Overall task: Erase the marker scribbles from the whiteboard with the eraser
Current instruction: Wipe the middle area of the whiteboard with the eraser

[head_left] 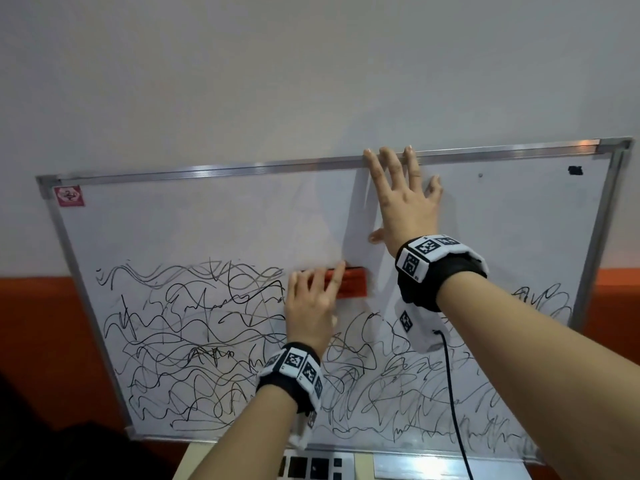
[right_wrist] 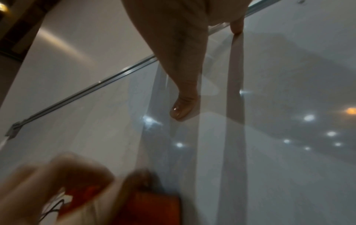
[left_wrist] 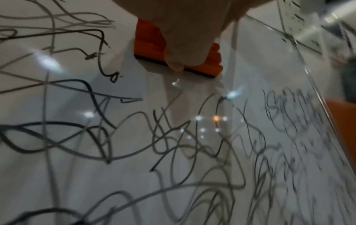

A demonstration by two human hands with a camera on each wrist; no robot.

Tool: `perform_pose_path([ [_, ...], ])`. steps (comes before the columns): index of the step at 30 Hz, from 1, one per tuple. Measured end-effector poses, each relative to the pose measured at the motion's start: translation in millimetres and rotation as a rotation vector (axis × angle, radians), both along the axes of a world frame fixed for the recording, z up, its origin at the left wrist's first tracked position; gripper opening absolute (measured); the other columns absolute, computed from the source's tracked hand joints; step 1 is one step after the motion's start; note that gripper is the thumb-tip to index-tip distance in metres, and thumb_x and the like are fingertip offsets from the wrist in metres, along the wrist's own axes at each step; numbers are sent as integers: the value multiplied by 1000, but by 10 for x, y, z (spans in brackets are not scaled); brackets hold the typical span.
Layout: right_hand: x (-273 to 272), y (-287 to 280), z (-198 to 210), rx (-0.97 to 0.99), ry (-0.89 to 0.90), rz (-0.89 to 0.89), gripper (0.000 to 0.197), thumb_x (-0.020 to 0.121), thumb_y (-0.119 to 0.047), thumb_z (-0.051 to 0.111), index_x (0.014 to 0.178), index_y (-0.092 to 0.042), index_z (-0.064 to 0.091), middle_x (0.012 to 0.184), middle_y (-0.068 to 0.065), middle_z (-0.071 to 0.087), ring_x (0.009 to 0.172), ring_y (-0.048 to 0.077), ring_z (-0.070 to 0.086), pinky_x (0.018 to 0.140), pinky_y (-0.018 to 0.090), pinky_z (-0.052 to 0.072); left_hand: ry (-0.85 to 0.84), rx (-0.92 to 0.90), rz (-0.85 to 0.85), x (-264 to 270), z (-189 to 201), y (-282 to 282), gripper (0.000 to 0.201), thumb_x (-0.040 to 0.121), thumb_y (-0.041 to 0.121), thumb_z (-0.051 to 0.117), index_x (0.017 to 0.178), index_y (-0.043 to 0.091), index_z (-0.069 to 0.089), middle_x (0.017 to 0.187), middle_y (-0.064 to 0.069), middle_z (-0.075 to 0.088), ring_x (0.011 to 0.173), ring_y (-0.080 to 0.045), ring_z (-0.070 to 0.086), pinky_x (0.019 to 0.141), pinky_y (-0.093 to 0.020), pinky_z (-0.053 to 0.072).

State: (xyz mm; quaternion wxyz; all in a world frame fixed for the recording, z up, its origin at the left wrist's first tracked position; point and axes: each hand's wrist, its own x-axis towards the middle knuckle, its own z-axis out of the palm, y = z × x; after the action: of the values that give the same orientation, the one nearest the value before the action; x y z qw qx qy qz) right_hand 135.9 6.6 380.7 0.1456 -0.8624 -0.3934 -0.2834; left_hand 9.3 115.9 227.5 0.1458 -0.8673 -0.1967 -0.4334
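A whiteboard [head_left: 207,220] in a metal frame leans against the wall. Black marker scribbles [head_left: 180,341] cover its lower half; the upper half is wiped white. My left hand [head_left: 311,299] holds an orange eraser [head_left: 349,282] flat against the board at the scribbles' top edge, near the middle. In the left wrist view the thumb curls over the eraser [left_wrist: 150,45], black felt facing the board [left_wrist: 192,197]. My right hand [head_left: 398,192] lies flat and spread on the board near its top rail. In the right wrist view its thumb [right_wrist: 183,109] touches the glossy surface, with the eraser [right_wrist: 152,208] below.
The board's aluminium frame [head_left: 242,168] runs along the top. A red sticker [head_left: 69,196] marks the top left corner and a black mark [head_left: 575,170] the top right. Below the board stands a small table with a white device [head_left: 318,465]. A black cable [head_left: 453,393] hangs from my right wrist.
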Motion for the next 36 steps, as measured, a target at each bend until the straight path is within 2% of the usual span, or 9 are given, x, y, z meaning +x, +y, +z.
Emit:
perform_pose_path([
  [2,-7,-4,1,3,13,3,142,61,-31,92,154,-35,-15,164,-8,-7,151,24,-12,112,66,14,115,150,-76,-18,-62,69,75,56,10,81,129,14,62,111,-10,62,101,-28,45,98,-50,46],
  [4,3,-22,0,-4,4,5,142,60,-33,92,154,-36,-14,164,-8,-7,151,24,-11,112,65,17,209,360,-182,-68,-115,208,55,71,7,70,125,12,65,112,-9,63,101,-30,48,100,-49,41],
  [6,4,-24,-3,-3,-6,5,142,60,-34,92,155,-36,-14,164,-9,-6,151,23,-10,112,64,18,168,400,-174,-150,-20,346,55,73,5,61,128,11,63,112,-10,63,101,-30,47,99,-48,37],
  [10,2,-6,-11,14,16,8,142,60,-31,92,155,-36,-13,164,-9,-6,151,24,-11,113,65,14,38,143,-4,-265,122,355,84,58,2,69,140,16,53,114,-10,61,103,-27,43,98,-47,43],
  [17,5,-13,-13,24,7,10,141,60,-32,92,155,-36,-12,164,-8,-5,151,24,-11,113,64,15,-356,-370,69,-213,206,124,65,84,35,70,138,4,49,112,-13,51,97,-29,54,68,-38,54],
  [20,22,-19,-14,27,2,12,143,57,-33,93,155,-37,-10,164,-9,-4,151,23,-9,112,64,16,-397,-454,51,-147,283,120,64,84,36,72,136,6,49,114,-12,51,99,-28,55,68,-38,54],
  [26,24,1,-26,31,5,12,141,60,-31,93,155,-37,-12,164,-9,-5,151,23,-11,113,64,14,-542,-554,235,-229,428,434,67,84,43,69,138,9,49,117,-11,52,100,-29,56,72,-47,58],
  [31,42,-6,-31,42,-7,18,141,60,-33,93,155,-37,-11,164,-9,-4,151,23,-10,113,64,15,-418,-448,184,-80,443,246,67,81,41,72,137,9,51,115,-12,55,94,-30,55,65,-38,52],
  [36,51,-12,-33,35,-10,15,142,59,-36,93,155,-37,-11,164,-9,-4,151,23,-10,112,64,17,-598,-631,304,-291,469,534,69,85,41,68,143,10,46,124,-12,52,106,-32,53,75,-50,56],
])
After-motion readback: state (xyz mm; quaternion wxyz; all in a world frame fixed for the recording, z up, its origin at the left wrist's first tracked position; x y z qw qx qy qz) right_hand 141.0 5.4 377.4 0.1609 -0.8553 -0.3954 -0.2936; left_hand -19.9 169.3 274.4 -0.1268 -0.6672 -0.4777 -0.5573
